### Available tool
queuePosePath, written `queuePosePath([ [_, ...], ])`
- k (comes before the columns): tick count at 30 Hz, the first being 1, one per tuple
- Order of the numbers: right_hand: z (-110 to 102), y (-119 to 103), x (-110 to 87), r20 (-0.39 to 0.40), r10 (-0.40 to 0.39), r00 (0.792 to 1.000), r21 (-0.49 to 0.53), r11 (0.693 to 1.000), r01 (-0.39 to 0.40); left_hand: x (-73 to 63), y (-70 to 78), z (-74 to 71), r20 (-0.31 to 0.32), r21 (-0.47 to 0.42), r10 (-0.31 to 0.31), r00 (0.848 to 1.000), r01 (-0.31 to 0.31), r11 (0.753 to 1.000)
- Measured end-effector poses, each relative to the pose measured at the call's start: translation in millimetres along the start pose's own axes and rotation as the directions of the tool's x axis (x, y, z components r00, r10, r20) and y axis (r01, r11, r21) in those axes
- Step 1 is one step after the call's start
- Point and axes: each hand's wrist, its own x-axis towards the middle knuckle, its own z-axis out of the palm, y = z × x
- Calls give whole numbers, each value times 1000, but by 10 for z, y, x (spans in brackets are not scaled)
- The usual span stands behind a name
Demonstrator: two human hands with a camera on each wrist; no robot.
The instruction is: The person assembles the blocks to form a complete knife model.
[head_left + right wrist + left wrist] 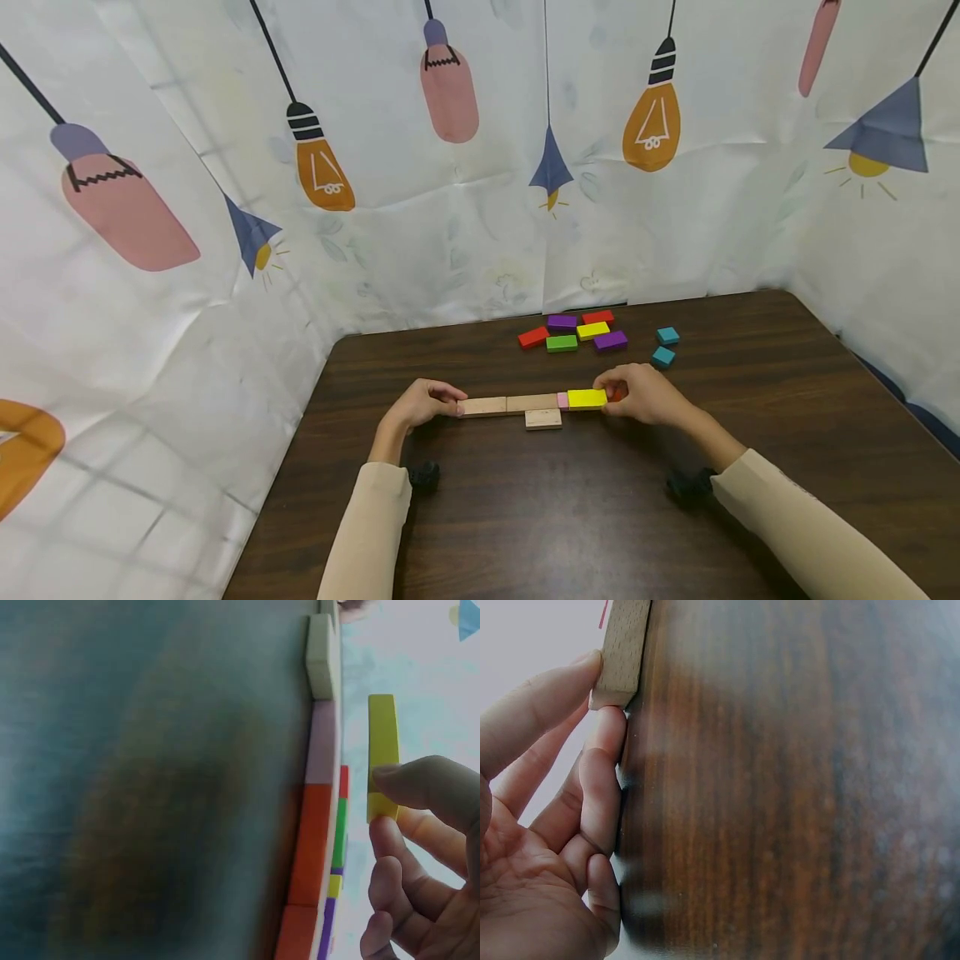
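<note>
A row of blocks lies on the dark table. At its left end my left hand (422, 406) pinches a plain wooden block (622, 656) between thumb and fingers. A second wooden block (531, 403) continues the row, then a pink block (321, 742) and orange-red blocks (313, 844). My right hand (643, 393) holds a yellow block (383, 735) by one end, thumb on its face. The right wrist view shows that yellow block raised, apart from the row. One short wooden block (543, 419) sits in front of the row.
Behind the row lie loose blocks, among them green (562, 343), red (533, 337) and purple (611, 340). Two blue blocks (663, 357) are farther right. A printed curtain (450, 233) hangs along the back of the table (525, 517).
</note>
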Motion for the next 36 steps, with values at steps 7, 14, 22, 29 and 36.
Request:
queuePosePath([
  [7, 63, 28, -138, 21, 3, 1000, -25, 1000, -3, -3, 2, -2, -1, 12, -6, 1000, 6, 1000],
  [14, 120, 11, -185, 26, 8, 1000, -39, 999, -7, 0, -7, -4, -4, 11, -9, 1000, 9, 1000],
  [22, 190, -15, -160, 27, -29, 999, -56, 998, 31, -7, 8, 9, -7, 10, -10, 1000, 10, 1000],
  [29, 216, -46, -135, 17, -32, 999, -66, 997, 33, -5, 14, 12, -12, 4, -11, 1000, 11, 1000],
  [36, 233, -49, -134, 18, -4, 1000, -57, 998, 5, -12, 16, 10, -11, 2, -8, 1000, 8, 1000],
])
